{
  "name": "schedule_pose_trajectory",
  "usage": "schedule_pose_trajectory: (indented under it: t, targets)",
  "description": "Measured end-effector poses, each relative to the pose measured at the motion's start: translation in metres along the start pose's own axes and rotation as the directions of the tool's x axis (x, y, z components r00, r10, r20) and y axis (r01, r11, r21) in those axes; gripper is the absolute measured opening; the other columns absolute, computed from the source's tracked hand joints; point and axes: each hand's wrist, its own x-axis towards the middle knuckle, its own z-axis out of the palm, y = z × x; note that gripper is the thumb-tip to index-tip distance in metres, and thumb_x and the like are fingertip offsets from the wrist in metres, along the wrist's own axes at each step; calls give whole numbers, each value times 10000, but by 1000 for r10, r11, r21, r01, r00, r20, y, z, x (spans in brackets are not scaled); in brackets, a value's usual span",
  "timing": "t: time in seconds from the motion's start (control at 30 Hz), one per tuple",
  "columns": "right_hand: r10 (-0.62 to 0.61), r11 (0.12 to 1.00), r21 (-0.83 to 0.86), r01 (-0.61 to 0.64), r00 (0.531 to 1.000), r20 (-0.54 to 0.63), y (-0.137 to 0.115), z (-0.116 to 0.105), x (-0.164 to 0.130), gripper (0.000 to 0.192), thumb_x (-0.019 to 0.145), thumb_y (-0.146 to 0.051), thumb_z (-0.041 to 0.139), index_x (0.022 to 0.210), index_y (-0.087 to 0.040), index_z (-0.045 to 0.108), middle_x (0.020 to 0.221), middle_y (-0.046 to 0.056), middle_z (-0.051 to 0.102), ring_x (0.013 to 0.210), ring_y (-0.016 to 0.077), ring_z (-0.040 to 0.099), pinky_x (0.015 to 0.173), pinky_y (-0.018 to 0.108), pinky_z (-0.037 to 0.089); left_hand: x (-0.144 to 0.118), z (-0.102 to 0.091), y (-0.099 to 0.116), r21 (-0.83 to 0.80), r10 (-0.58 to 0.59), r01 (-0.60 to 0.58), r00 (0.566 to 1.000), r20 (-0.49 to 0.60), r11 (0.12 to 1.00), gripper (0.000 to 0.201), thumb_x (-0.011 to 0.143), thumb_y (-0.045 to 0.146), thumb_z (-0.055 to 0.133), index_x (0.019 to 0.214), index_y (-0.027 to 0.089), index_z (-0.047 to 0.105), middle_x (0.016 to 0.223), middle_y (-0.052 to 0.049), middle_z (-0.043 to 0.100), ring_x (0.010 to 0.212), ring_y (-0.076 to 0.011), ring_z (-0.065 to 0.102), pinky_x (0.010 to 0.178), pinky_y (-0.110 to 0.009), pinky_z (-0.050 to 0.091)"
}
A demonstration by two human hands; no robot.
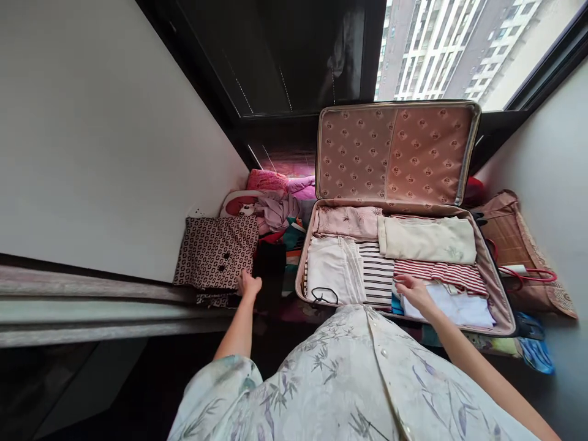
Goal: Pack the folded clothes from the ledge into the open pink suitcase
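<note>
Open suitcase (493, 278) packed with folded clothes, hands well apart.

The suitcase lies under the right hand (412, 289), which rests open, fingers spread, on the striped and white clothes (438, 274) inside. The left hand (248, 285), off to the far side, grips the near edge of a patterned folded garment (215, 251) beside the suitcase.

Daylight comes in through the window (463, 49) at the top right, where the buildings outside look washed out and pale. It falls softly on the open suitcase (498, 288), whose folded clothes are evenly lit and sharp. The floor at the bottom left lies in deep shadow. Wide-lens distortion bends the wall (92, 135) edges and window frame toward the corners.
</note>
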Motion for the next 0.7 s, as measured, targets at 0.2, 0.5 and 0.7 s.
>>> schedule_pose_trajectory:
  t: [0.2, 0.5, 0.7]
  targets:
    - [-34, 922, -382, 59, 997, 73, -48, 93, 12, 303, 771, -382, 662, 1015, -204, 649, 851, 57, 739, 775, 212, 679, 688, 293, 464, -70, 85, 71, -292, 330, -226, 864, 380, 929, 486, 885, 145, 576, 1370, 160, 559, 1248, -157, 694, 1106, -238, 700, 1009, -374, 540]
    - [163, 692, -712, -119, 987, -7, -83, 161, 3, 327, 806, -368, 732, 1054, -203, 598, 1130, 139, 718, 1078, 298, 659, 789, 323, 427, -115, 121, 82, -186, 301, -238, 794, 527, 953, 880, 722, 174, 747, 1529, 130, 399, 1567, -224, 402, 1486, -368, 379, 1259, -459, 244]
    - [176, 956, -246, -163, 984, 31, -95, 178, 10, 402, 639, -164, 703, 1005, -220, 548, 1057, 139, 697, 1191, 373, 613, 900, 423, 490, -104, 114, 68, -294, 351, -217, 758, 549, 931, 808, 685, 160, 728, 1451, 161, 472, 1508, -198, 482, 1492, -338, 387, 1265, -437, 244]
